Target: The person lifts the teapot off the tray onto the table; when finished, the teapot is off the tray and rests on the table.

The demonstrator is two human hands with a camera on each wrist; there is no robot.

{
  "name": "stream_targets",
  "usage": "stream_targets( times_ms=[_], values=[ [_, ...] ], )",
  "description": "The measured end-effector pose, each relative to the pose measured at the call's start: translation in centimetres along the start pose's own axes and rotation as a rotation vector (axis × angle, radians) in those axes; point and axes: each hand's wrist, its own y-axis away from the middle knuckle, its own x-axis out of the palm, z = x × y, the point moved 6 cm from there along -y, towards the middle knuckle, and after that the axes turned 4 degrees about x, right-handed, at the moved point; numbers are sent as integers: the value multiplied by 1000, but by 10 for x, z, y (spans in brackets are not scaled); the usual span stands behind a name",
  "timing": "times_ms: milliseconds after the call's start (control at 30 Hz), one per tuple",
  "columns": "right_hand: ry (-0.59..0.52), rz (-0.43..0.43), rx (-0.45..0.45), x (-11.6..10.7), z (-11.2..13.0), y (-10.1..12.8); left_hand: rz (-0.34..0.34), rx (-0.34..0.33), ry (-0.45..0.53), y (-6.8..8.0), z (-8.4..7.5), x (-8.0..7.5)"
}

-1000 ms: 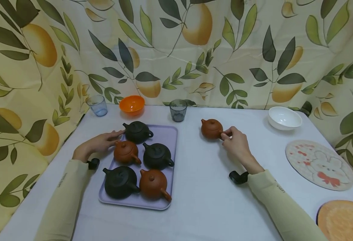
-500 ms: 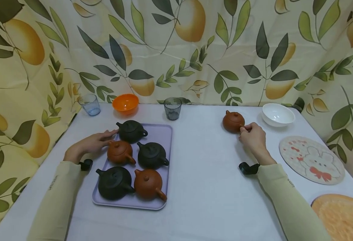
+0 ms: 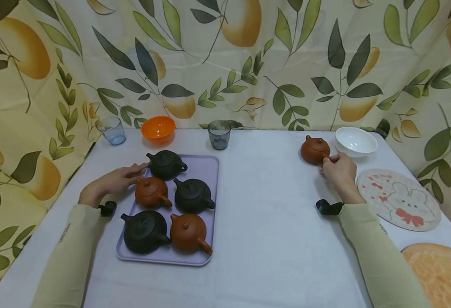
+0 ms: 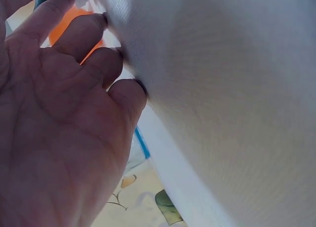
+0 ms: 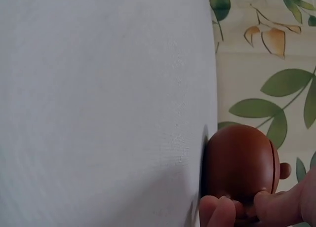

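Note:
At the back right, my right hand (image 3: 340, 174) pinches the handle of a small reddish-brown teapot (image 3: 314, 149). In the right wrist view the thumb and fingertips meet at the handle of this teapot (image 5: 242, 160), close over the white cloth. My left hand (image 3: 114, 183) rests at the left edge of a lilac tray (image 3: 163, 258), fingers stretched toward a black teapot (image 3: 166, 164) and a brown teapot (image 3: 151, 191). Also on the tray are two more black teapots (image 3: 193, 195) and another brown teapot (image 3: 188, 233). The left wrist view shows the palm and fingertips (image 4: 129, 91) against the white cloth.
Along the back edge stand a bluish glass (image 3: 111, 130), an orange bowl (image 3: 158, 129) and a grey glass (image 3: 219, 134). A white bowl (image 3: 356, 141) sits right of the held teapot. A round rabbit mat (image 3: 398, 199) and an orange-tan mat (image 3: 440, 269) lie at the right.
My right hand has carried the brown teapot rightward and back, from right of the grey glass to beside the white bowl. The left hand stays at the tray; the head view shifts slightly.

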Motion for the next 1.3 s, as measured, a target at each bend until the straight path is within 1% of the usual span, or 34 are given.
stream_targets(
  times_ms=[200, 333, 400, 500, 567, 633, 700, 767, 800, 867, 933, 1033, 1100, 1200, 1300],
  values=[
    [66, 41, -36, -5, 5, 2, -8, 15, -12, -2, -4, -1],
    [125, 67, -16, -10, 9, 7, -8, 5, -35, -5, -6, -2],
    [152, 51, -6, -12, 13, 11, -8, -1, -35, -6, -6, -2],
    [159, -37, -37, -11, 28, 24, -8, -9, -27, -6, -4, -3],
    [139, -97, -111, -8, 44, 36, -9, -15, -19, -6, -2, -3],
    [107, -141, -231, -1, 63, 52, -9, -18, -16, -6, -1, -3],
    [82, -143, -365, 10, 81, 70, -11, -22, -14, -5, 0, -4],
    [69, -118, -497, 24, 99, 89, -16, -24, -16, -5, 1, -4],
    [66, -96, -548, 32, 106, 99, -18, -24, -17, -5, 2, -4],
    [62, -47, -636, 49, 118, 117, -25, -19, -15, -5, 2, -4],
    [56, 4, -705, 64, 126, 135, -31, -12, -12, -4, 3, -4],
    [42, 84, -785, 86, 135, 160, -32, 1, -9, -4, 2, -4],
    [34, 156, -821, 100, 140, 174, -29, 2, -9, -5, 3, -3],
    [36, 272, -859, 120, 146, 192, -27, -5, -4, -3, 4, -3],
    [51, 355, -874, 136, 149, 203, -29, -15, 6, -4, 4, -1]
  ],
)
